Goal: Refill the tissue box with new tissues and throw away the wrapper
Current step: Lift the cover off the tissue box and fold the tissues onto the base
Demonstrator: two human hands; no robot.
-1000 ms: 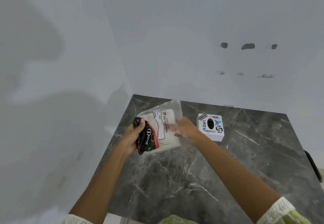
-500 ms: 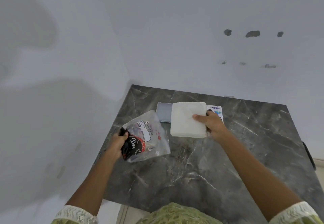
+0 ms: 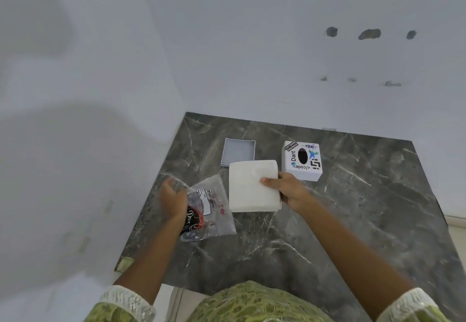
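Observation:
My right hand (image 3: 286, 189) grips a thick white stack of tissues (image 3: 252, 187) by its right edge, held flat just above the dark marble table (image 3: 353, 221). My left hand (image 3: 174, 199) clutches the empty clear plastic wrapper (image 3: 209, 210), printed in black and red, which lies low over the table to the left of the stack. The white tissue box (image 3: 302, 160), covered in stickers with an oval slot on top, stands to the right behind the stack. A shallow grey box base (image 3: 238, 151) lies open behind the stack on the left.
White walls close off the table at the back and on the left. The table's left edge runs just beside my left hand. Bare marble stretches across the front and right of the table.
The tissue stack came out of the wrapper in my right hand and now sits lower, nearer me. My left hand carried the empty wrapper down to the left. The tissue box is uncovered.

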